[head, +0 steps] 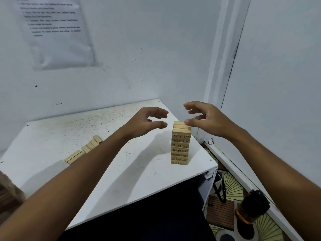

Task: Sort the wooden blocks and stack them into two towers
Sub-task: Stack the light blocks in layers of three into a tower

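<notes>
One tower (181, 143) stands near the right edge of the tabletop (121, 171); the second isn't started, and loose blocks (83, 150) lie flat well to the left. Left hand (145, 122) hovers beside the tower top, fingers spread, holding nothing. Right hand (206, 119) is spread too, thumb tip seemingly touching the top block.

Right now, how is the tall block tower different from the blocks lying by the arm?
The tower stands upright in layers near the table's right edge; the loose blocks lie flat in a row on the left. The tower shows printed numbers; the loose blocks show none. The right hand touches the tower's top; nothing touches the loose blocks. Both are pale wood.
</notes>
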The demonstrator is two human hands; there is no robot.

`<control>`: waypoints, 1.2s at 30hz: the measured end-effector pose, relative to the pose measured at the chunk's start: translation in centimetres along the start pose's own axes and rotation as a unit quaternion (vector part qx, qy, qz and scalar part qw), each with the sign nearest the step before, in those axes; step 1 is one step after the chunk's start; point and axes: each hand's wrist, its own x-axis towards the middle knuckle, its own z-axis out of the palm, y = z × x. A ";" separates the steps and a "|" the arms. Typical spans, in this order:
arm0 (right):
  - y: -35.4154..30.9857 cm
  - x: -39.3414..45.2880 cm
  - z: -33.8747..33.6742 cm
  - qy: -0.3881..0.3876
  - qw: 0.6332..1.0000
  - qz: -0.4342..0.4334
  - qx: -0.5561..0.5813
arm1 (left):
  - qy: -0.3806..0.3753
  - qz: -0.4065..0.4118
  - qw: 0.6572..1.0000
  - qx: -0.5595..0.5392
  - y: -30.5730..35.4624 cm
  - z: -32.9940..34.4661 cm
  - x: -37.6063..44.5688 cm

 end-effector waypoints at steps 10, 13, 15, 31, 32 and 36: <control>-6.6 3.8 4.0 -0.050 0.993 -0.091 -0.051 | 0.073 -0.079 0.992 0.072 -3.2 -6.4 -4.9; -8.5 4.2 6.9 -0.069 0.991 -0.114 -0.033 | 0.109 -0.110 0.986 0.062 -4.9 -7.8 -7.6; -9.3 4.6 9.1 -0.089 0.988 -0.122 -0.018 | 0.139 -0.132 0.980 0.050 -6.0 -8.4 -9.6; -8.6 6.9 26.2 -0.202 0.976 -0.080 0.003 | 0.243 -0.250 0.903 0.250 -12.6 -6.1 -20.2; -8.6 6.7 26.9 -0.198 0.977 -0.082 0.000 | 0.228 -0.250 0.903 0.264 -12.9 -6.0 -20.4; -8.7 6.8 29.1 -0.183 0.972 -0.118 -0.089 | 0.185 -0.258 0.903 0.291 -14.0 -5.9 -20.5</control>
